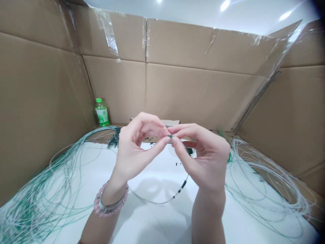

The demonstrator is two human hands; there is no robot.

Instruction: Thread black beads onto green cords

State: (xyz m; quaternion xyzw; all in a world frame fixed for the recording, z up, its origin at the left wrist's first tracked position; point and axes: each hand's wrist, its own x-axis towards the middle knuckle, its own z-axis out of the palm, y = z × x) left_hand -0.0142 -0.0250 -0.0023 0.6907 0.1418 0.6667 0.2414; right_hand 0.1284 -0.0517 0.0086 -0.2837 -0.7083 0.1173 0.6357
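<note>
My left hand and my right hand meet fingertip to fingertip above the white work surface, both closed in a pinch. Between the tips shows a tiny dark green piece, perhaps a bead or a knot on the cord. A thin beaded cord sags in a loop below, rising toward my right hand on one side and passing behind my left wrist on the other. Several black beads are threaded on it. Its ends are hidden by my fingers. A pink bead bracelet circles my left wrist.
Bundles of green and white cords lie at the left and right. Behind my right hand is a white dish with dark beads. Loose beads lie nearby. A green bottle stands by the cardboard wall.
</note>
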